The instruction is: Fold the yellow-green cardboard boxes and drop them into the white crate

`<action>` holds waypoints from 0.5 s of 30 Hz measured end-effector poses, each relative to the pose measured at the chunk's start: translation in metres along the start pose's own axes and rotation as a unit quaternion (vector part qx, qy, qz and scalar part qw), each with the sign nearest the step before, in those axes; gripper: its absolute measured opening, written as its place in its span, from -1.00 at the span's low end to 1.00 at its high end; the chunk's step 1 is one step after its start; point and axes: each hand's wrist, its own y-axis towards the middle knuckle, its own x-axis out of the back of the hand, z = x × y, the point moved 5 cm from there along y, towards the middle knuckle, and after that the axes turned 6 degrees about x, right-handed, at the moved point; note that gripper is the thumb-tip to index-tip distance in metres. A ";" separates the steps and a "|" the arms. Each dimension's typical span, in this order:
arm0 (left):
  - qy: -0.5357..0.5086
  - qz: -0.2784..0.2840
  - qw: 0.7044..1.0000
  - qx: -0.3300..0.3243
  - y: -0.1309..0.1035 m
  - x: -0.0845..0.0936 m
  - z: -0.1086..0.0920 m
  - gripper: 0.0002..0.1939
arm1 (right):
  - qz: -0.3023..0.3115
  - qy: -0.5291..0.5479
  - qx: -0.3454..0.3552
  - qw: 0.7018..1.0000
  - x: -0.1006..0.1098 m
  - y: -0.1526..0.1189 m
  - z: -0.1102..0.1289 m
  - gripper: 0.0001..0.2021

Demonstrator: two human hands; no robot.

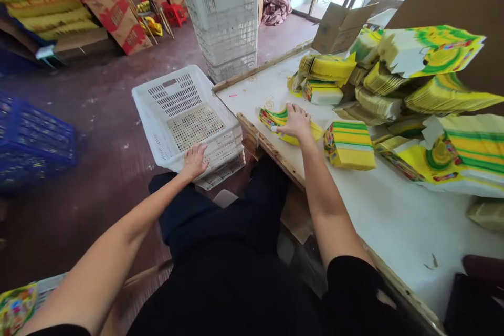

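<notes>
My left hand (pixel 195 161) rests on the near rim of a white plastic crate (pixel 155 139), which sits on top of other crates. Its fingers are spread a little and nothing shows in them. On the white table (pixel 378 205), my right hand (pixel 295 122) lies over a yellow and green printed packet (pixel 281 115), with its fingers curved onto the top. A light band is around one finger of that hand. Just to its right stands a block of folded yellow-green cartons (pixel 350 146). Whether my right fingers grip the packet's far side is hidden.
Bundles of flattened cartons (pixel 381 89) pile up on the table's far right, near an open cardboard box (pixel 340 26). A tall stack of white crates (pixel 224 10) stands ahead. Blue crates (pixel 35 139) are at the left. The table has a raised wooden edge (pixel 271 149).
</notes>
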 end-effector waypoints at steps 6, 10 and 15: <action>0.011 0.000 1.000 -0.006 -0.012 -0.003 0.006 -0.43 | -0.007 0.010 -0.004 1.000 0.003 -0.006 0.002 -0.11; -0.001 0.005 1.000 -0.011 -0.012 -0.004 0.008 -0.46 | -0.004 0.014 -0.004 1.000 0.002 -0.005 0.001 -0.09; -0.020 0.017 0.999 -0.038 -0.014 -0.001 0.017 -0.50 | -0.006 0.011 0.005 1.000 -0.001 0.000 0.000 -0.12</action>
